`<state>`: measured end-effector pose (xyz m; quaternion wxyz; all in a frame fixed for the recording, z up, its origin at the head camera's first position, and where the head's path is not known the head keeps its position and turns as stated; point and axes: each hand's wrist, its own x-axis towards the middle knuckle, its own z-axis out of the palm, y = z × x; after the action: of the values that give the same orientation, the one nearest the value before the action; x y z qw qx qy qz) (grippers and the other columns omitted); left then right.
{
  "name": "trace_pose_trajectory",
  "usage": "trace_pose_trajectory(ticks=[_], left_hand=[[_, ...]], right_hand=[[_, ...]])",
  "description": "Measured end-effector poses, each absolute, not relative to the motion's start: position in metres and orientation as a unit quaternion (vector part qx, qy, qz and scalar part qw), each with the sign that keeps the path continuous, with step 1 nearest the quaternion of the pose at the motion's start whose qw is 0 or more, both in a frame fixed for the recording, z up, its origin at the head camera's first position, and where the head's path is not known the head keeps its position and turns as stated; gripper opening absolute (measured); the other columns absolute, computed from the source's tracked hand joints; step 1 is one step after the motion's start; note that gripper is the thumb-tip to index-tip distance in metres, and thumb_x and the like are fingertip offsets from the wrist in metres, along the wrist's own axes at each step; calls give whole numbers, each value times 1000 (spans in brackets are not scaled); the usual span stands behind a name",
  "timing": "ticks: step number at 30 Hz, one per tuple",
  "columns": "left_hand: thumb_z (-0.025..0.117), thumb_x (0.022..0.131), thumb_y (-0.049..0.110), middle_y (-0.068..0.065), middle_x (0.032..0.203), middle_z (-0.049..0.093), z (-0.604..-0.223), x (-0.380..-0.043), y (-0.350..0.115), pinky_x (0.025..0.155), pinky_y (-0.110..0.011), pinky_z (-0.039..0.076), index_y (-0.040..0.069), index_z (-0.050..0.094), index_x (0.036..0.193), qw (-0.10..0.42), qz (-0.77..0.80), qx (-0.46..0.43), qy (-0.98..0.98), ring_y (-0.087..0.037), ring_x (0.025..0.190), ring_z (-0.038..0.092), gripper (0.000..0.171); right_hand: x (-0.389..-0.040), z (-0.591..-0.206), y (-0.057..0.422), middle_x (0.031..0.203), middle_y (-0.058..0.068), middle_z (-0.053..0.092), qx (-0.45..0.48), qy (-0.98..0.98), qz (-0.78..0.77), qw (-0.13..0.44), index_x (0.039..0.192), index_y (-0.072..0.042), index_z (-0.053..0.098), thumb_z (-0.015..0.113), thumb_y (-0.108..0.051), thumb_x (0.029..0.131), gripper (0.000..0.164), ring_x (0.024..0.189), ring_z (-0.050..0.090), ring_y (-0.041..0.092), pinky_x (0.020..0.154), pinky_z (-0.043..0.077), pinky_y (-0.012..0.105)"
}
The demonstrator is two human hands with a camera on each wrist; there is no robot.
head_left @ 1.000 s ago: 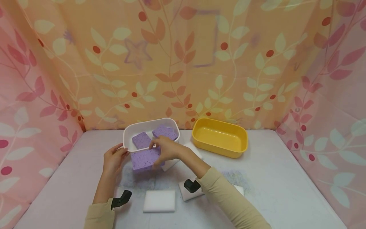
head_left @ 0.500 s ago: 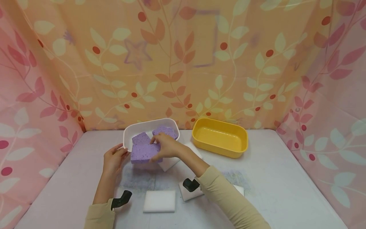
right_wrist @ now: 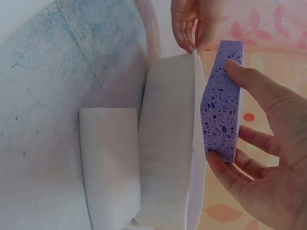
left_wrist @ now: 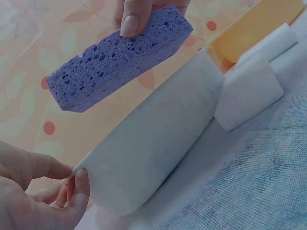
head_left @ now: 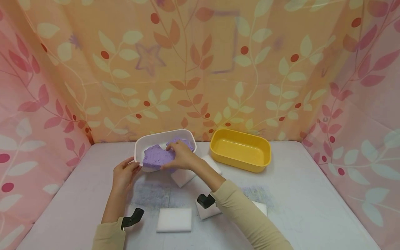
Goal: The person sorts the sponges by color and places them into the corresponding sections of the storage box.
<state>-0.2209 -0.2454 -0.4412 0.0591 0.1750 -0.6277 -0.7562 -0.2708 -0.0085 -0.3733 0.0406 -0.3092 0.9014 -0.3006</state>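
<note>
My right hand [head_left: 182,156] holds a purple sponge [head_left: 157,158] between thumb and fingers, over the front rim of the white tub [head_left: 166,133]. In the right wrist view the pitted purple sponge [right_wrist: 223,103] is pinched just above the tub's rim. My left hand [head_left: 125,173] pinches the tub's near left corner; the left wrist view shows its thumb and fingers on the rim of the white tub [left_wrist: 148,143]. Inside the tub lie two more purple sponges, partly hidden behind the held one and my right hand.
A yellow tub [head_left: 240,152] stands to the right of the white one. White sponge pads lie on the table [head_left: 300,194]: one white pad [head_left: 174,220] at the front, another white pad [head_left: 184,177] against the white tub, others partly under the right forearm. Patterned cloth surrounds the table.
My right hand has lifted the purple sponge from in front of the white tub up and away from me, over its rim. My left hand stays on the tub's corner.
</note>
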Motion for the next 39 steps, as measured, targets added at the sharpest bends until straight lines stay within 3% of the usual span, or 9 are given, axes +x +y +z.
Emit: trace_pose_trajectory(ticks=[4, 12, 26, 39], left_hand=[[54, 107, -2, 10, 89, 64, -441, -221, -246, 87, -15, 59, -11, 33, 158, 61, -756, 177, -627, 2, 79, 68, 57], [54, 107, -1, 12, 86, 64, -440, -222, -246, 85, -14, 59, -11, 33, 158, 60, -755, 178, -628, 3, 79, 67, 57], [53, 106, -3, 13, 83, 65, -438, -221, -243, 84, -13, 59, -14, 32, 156, 71, -758, 171, -626, 3, 77, 67, 56], [54, 106, -2, 14, 83, 65, -439, -220, -243, 88, -15, 59, -14, 32, 157, 65, -754, 170, -631, 3, 77, 66, 56]], right_hand=[[-271, -372, -9, 128, 13, 62, -287, 905, -311, 38, 131, -6, 67, 95, -37, 77, 68, 118, 57, 24, 101, 51, 34], [-274, -373, -13, 122, 12, 61, -256, 915, -310, 21, 127, -6, 69, 95, -41, 77, 67, 111, 56, 22, 91, 50, 30], [-277, -376, -31, 117, 12, 67, -225, 923, -311, -22, 122, -1, 69, 94, -45, 77, 68, 111, 56, 22, 92, 50, 30], [-278, -379, -56, 116, 9, 62, -172, 930, -324, -37, 123, -2, 68, 94, -48, 77, 70, 108, 55, 21, 93, 50, 31]])
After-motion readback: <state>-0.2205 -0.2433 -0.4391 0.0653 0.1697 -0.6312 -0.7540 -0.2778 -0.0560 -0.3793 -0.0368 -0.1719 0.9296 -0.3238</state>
